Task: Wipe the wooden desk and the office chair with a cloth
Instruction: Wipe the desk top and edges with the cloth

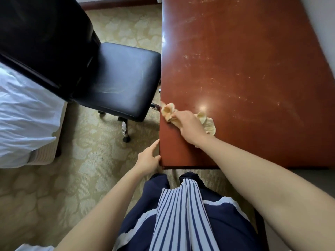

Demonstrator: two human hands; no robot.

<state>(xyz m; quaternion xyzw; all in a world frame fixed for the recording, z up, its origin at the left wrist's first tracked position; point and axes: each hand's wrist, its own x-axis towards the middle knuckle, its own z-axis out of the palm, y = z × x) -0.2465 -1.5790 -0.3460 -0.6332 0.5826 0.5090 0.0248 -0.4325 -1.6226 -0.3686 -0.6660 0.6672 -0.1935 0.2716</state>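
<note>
1. The wooden desk is red-brown and shiny. It has many little pale scratches on its top. It fills the right side of the view.
2. The cloth is light yellow and all bunched up. It lies on the desk top, close to the near left corner.
3. One end of the cloth reaches the left edge of the desk. The other end sticks out on the far side of the hand.
4. The right hand is on top of the cloth. Its fingers are curled round the cloth and grip it. It holds the cloth down on the desk.
5. The left hand is at the near left corner of the desk. Its fingers are mostly straight and touch the left edge of the desk. It holds nothing.
6. The office chair is black. It stands on the floor just beside the left edge of the desk. Its seat comes very close to that edge.
7. The tall back of the chair is on the far left side, away from the desk. Shiny metal legs show under the seat.
8. A bed with a white sheet is behind the chair, at the left.
9. The carpet is tan with a pale flower pattern.
10. The person's clothes are dark blue with white and blue stripes down the middle.
</note>
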